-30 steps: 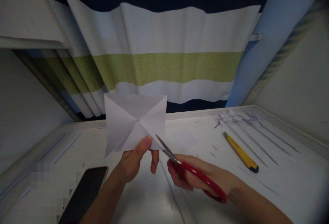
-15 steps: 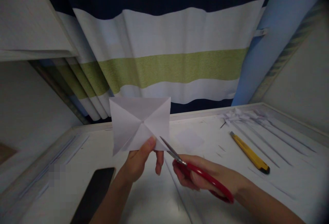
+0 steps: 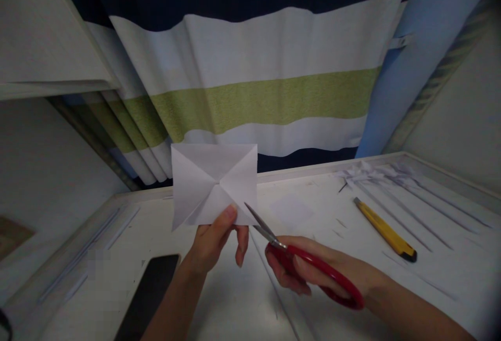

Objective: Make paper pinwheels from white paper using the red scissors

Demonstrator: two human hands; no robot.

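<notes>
My left hand (image 3: 217, 236) pinches the lower edge of a white sheet of paper (image 3: 195, 174), thumb in front and fingers behind. Diagonal creases run across the sheet and meet at its middle, and a slit shows along the lower left diagonal. In my right hand (image 3: 301, 265) is a pair of scissors (image 3: 324, 273) with red handles, my fingers through the loops. Their metal blades point up and left at the sheet's lower right part, near the crease there. Whether the paper lies between the blades I cannot tell.
Below left lies a black phone (image 3: 152, 289). A yellow utility knife (image 3: 385, 229) rests on the white table (image 3: 235, 304) at right, before white paper flowers (image 3: 368, 171) with long stems. Rolled paper sticks (image 3: 86, 250) lie at left. A striped curtain (image 3: 274, 104) hangs behind.
The view has shifted slightly. The scissors' blades appear a little nearer each other, still at the sheet's lower right. My left hand keeps its grip on the paper.
</notes>
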